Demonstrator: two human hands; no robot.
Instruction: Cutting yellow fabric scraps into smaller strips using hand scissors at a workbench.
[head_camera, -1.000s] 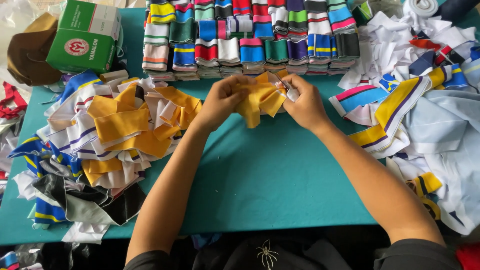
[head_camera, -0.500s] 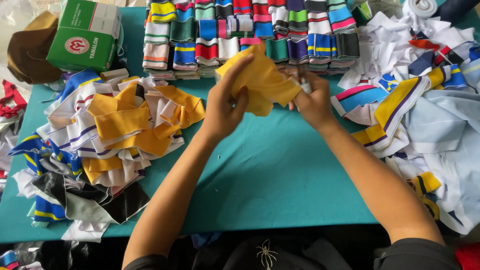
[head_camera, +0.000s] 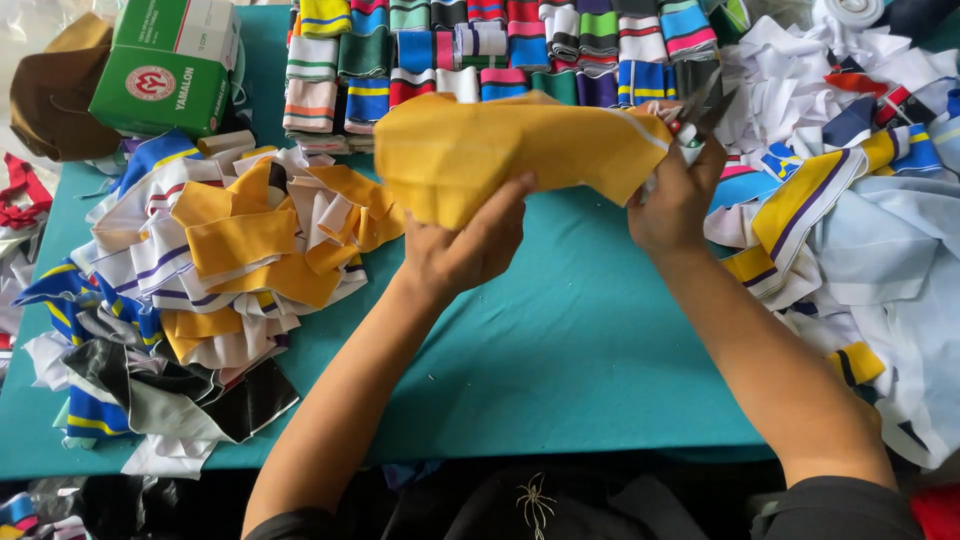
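I hold a yellow knit fabric piece (head_camera: 500, 150) with a white stripe at its right end, stretched out above the teal table (head_camera: 560, 350). My left hand (head_camera: 465, 250) grips its lower left edge from below. My right hand (head_camera: 675, 195) is at the fabric's right end and holds small scissors (head_camera: 703, 105), whose blades point up and to the right by the striped edge. The fabric hides part of both hands' fingers.
Rows of folded striped collar pieces (head_camera: 480, 45) line the table's far edge. A loose heap of yellow, white and blue pieces (head_camera: 220, 260) lies on the left, a white and blue heap (head_camera: 860, 200) on the right. A green box (head_camera: 175, 65) and a brown cap (head_camera: 55, 85) sit at the far left.
The yellow piece has been lifted off the table and unfolded from a small bundle into a wide stretched strip. My hands have moved apart, with the right one now at its striped end.
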